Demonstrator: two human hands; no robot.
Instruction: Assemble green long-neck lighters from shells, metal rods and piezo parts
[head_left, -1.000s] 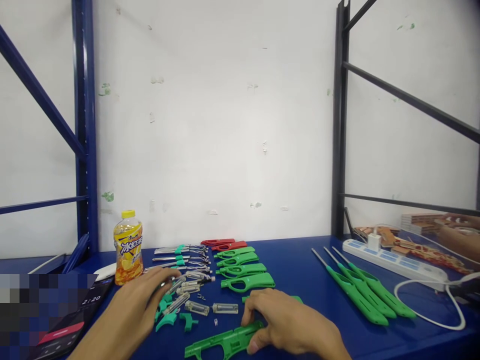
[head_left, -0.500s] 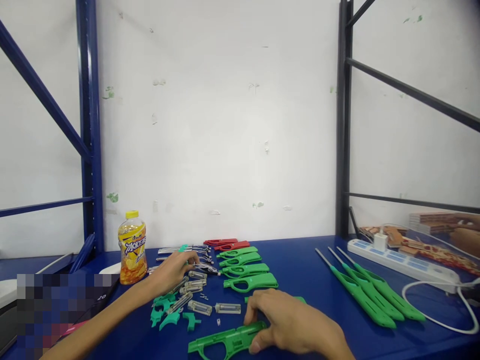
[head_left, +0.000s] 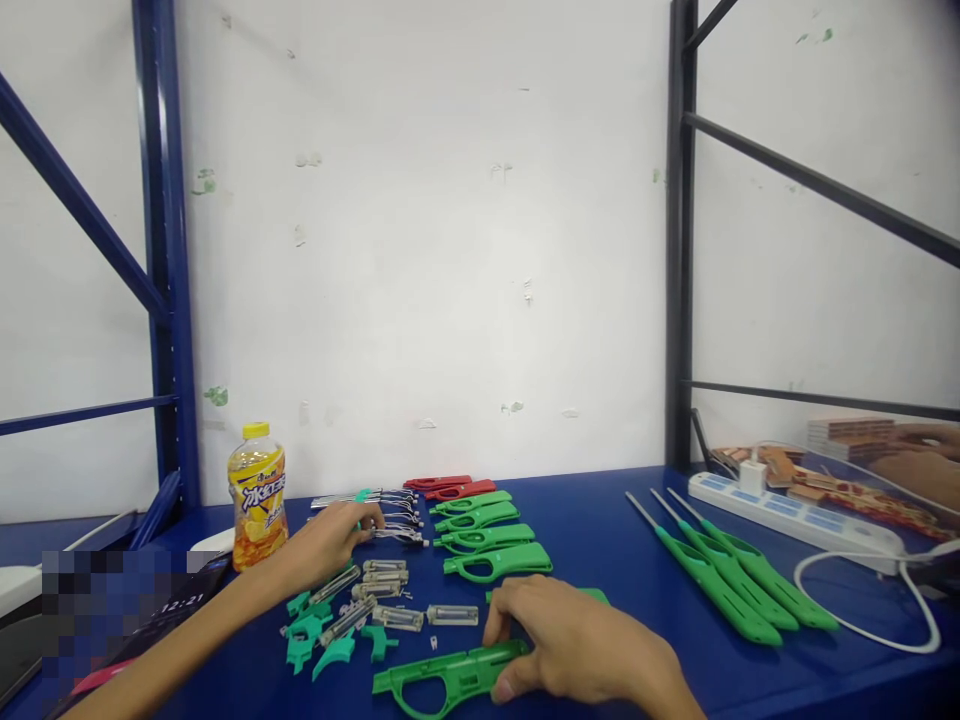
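My right hand grips the grip end of a green lighter shell half, its hollow inner side facing up. Another green shell piece lies partly hidden behind that hand. Farther left, my left hand reaches down over a row of metal lighter tubes with wires. Its fingers are curled together, and what they pinch cannot be made out. Just in front of it lie several clear fuel tanks and teal triggers. Green shell halves stand in a column right of the tubes.
Red shells lie near the wall. A yellow-capped drink bottle stands at left beside a partly blurred dark screen. At right are three long green lighters, a white power strip with a looped cable, and another person's hand.
My left hand has shifted slightly left at the tubes. My right hand keeps its grip on the green shell half. The whole view has moved slightly.
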